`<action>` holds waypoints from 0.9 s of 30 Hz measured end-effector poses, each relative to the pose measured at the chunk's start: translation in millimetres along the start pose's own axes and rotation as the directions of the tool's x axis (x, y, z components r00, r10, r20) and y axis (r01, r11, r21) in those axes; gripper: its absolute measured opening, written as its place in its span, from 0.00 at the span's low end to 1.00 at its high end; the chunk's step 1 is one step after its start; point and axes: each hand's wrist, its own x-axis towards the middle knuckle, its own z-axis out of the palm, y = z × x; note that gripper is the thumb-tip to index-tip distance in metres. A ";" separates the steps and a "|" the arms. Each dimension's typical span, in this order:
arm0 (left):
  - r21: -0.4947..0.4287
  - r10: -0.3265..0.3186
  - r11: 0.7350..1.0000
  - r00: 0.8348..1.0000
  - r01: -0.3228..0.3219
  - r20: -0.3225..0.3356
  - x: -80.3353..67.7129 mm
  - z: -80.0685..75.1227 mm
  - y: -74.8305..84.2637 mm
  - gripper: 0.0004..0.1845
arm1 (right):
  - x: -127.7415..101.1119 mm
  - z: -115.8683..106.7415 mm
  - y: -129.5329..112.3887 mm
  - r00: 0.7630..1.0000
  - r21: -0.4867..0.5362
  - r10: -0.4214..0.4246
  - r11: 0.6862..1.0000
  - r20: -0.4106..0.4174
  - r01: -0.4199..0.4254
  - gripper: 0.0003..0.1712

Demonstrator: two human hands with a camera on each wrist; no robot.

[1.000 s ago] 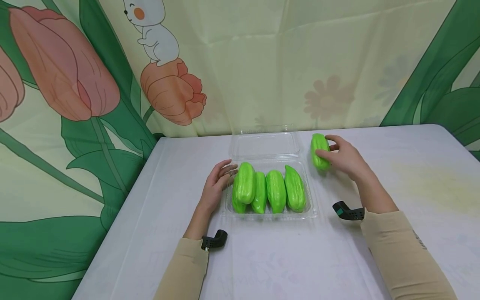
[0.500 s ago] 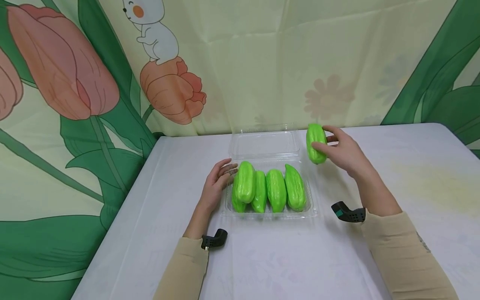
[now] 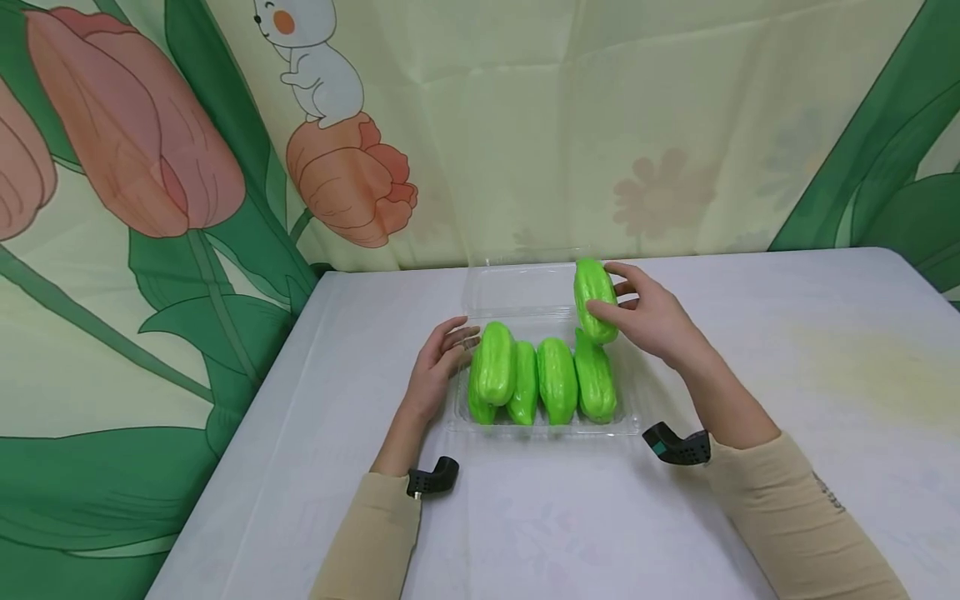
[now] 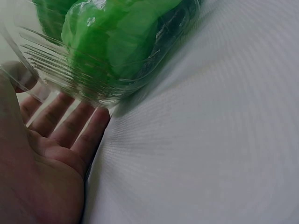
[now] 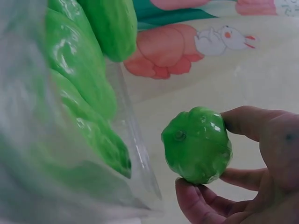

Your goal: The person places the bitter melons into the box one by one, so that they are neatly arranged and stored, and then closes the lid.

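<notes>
My right hand [image 3: 651, 321] pinches a bright green ridged bitter melon [image 3: 595, 300] between thumb and fingers. It is above the back right part of a clear plastic clamshell box [image 3: 622, 425]. In the right wrist view, the held bitter melon [image 5: 196, 145] shows its round end with a small stem nub, apart from the box wall. Several like bitter melons [image 3: 557, 382] lie side by side in the box, one [image 3: 497, 364] on top at the left. My left hand [image 3: 433, 367] touches the box's left side; in the left wrist view, its fingers [image 4: 70, 128] lie fairly straight against the ribbed wall.
The box's clear lid [image 3: 517, 287] lies folded back behind it, near the rear edge of the white-covered table [image 3: 540, 525]. A printed curtain [image 3: 525, 150] hangs directly behind the table. A black wrist camera [image 3: 678, 444] sticks out from the right wrist.
My right hand has lifted the bitter melon from the right of the box and carried it left, over the box's back right. My left hand has stayed at the box's side.
</notes>
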 end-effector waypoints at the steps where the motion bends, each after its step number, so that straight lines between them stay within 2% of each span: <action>1: 0.000 0.000 1.000 1.000 0.000 0.001 0.2 0.3 -0.3 0.25 | -0.8 2.0 -1.0 1.000 0.001 0.001 1.000 0.006 -0.001 0.46; 18: -0.006 -0.006 1.000 1.000 0.006 -0.004 -0.8 1.7 0.8 0.26 | -13.6 34.0 -11.8 0.994 -0.025 -0.036 0.999 0.108 0.039 0.44; 27: -0.001 -0.003 1.000 1.000 0.003 -0.004 -0.7 1.2 0.8 0.26 | -18.8 48.5 -14.2 0.991 -0.024 -0.048 0.998 0.127 0.051 0.43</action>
